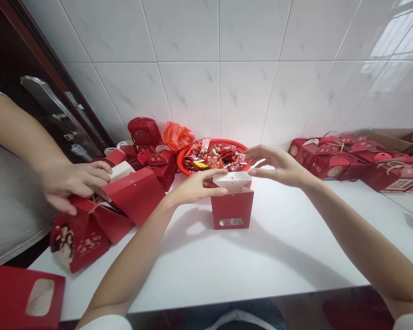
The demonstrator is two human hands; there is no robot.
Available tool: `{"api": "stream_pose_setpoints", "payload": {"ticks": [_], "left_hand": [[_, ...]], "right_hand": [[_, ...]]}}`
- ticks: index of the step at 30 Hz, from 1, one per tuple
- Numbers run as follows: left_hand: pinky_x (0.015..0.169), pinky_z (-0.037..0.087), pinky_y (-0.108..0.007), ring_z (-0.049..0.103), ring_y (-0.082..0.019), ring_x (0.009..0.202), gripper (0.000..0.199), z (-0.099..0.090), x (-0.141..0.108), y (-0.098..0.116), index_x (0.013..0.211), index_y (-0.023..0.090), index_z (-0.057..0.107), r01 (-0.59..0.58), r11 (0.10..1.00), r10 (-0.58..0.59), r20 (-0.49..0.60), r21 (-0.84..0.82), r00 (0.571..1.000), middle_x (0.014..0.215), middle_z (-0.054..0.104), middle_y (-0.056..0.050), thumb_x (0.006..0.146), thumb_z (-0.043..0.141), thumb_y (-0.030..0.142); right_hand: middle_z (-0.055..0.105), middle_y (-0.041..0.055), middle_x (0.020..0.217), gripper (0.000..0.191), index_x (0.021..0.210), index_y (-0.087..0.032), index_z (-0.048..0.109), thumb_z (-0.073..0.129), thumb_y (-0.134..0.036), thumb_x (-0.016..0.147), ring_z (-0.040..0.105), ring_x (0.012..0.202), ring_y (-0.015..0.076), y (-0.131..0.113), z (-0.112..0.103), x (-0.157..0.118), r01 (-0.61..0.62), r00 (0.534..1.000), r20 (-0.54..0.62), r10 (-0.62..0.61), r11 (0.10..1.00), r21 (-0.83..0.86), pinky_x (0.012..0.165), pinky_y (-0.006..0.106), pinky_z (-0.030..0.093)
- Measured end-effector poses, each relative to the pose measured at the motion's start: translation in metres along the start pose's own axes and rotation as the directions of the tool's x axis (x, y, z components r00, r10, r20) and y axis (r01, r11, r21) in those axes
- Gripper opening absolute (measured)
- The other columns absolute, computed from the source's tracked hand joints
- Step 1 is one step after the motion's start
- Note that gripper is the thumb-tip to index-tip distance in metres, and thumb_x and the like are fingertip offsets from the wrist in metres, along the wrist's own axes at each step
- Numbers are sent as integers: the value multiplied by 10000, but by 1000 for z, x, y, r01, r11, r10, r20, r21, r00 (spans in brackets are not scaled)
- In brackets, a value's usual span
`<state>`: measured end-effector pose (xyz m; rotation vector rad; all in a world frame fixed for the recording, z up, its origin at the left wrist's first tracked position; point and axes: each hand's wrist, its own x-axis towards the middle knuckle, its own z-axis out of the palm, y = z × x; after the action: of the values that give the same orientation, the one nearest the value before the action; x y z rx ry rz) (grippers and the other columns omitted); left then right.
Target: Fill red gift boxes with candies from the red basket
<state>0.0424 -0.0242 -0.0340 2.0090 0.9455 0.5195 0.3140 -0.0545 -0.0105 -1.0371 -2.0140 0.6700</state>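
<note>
A red paper gift box (232,208) stands upright on the white table, its top open and a small window low on its front. My left hand (196,187) grips the box's upper left edge, thumb across the front and fingers at the back. Beside the upper right rim, my right hand (278,166) is open with its fingers apart and nothing visible in it. Its fingertips are close to a red plastic basket (181,160) behind the box. Red-wrapped candies (213,156) fill the basket.
At the left, another person's hand (75,181) touches red boxes (89,238). Finished-looking red boxes (330,160) line the wall at the right, near an open cardboard carton (392,137). An orange plastic bag (177,136) lies by the basket. A door handle (51,105) is far left.
</note>
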Motion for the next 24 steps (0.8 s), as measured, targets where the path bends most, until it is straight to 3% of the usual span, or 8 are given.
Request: {"api": "stream_pose_setpoints", "payload": {"ticks": [4,8,12,15,17,20,24], "left_hand": [[1106,460,-418,580,-307,1305,674,2,-1,-1,1425,269,577,-51,996,54,-35,68,998,1496,573,-67,833,715,561],[1157,407,-422,503,-322,1391,678,-1,-4,4,1417,272,588,-105,985,111,-31,137,993,1506,564,-58,823,721,570],[1098,468,-408,557,-309,1336,768,-6,-6,1,1475,304,522,-145,979,148,-13,142,989,1499,569,-57,769,792,440],[989,537,-391,673,-267,1133,746,-5,-3,-5,1505,296,483,-160,978,170,-59,135,984,1379,658,-68,806,735,362],[938,556,-378,694,-251,1037,652,-2,1,-8,1446,268,557,-154,980,165,-81,130,983,1296,702,-67,815,704,335],[982,531,-372,668,-270,1109,412,2,5,-10,1220,214,719,-160,977,176,-107,139,979,1221,734,-69,824,665,314],[1005,516,-365,659,-259,1122,280,6,9,-12,1077,210,738,-194,966,218,-136,174,966,1148,747,-54,842,630,316]], "right_hand": [[584,133,1428,678,1379,-259,563,797,-474,780,603,1263,308,28,20,-18,-85,996,51,78,986,146,1051,522,507],[593,125,1431,647,1378,-243,583,792,-448,802,609,1270,300,40,41,-26,-74,993,109,41,947,314,1098,513,483],[681,117,1324,490,1257,-222,683,746,-489,850,643,1224,305,42,57,-27,-79,997,40,69,900,429,1058,503,513],[722,111,1254,456,1161,-212,732,749,-529,833,673,1170,307,44,66,-27,-98,992,-13,123,849,519,989,471,555],[739,98,1218,435,1114,-213,748,756,-534,821,686,1139,296,47,72,-26,-100,987,-51,152,831,547,959,443,565],[753,84,1176,390,1068,-218,754,748,-523,826,693,1100,274,52,80,-25,-63,978,-135,158,843,534,924,405,565],[754,78,1142,374,1076,-226,731,693,-534,868,690,1062,253,56,85,-24,-34,968,-209,138,898,438,902,382,551]]}}
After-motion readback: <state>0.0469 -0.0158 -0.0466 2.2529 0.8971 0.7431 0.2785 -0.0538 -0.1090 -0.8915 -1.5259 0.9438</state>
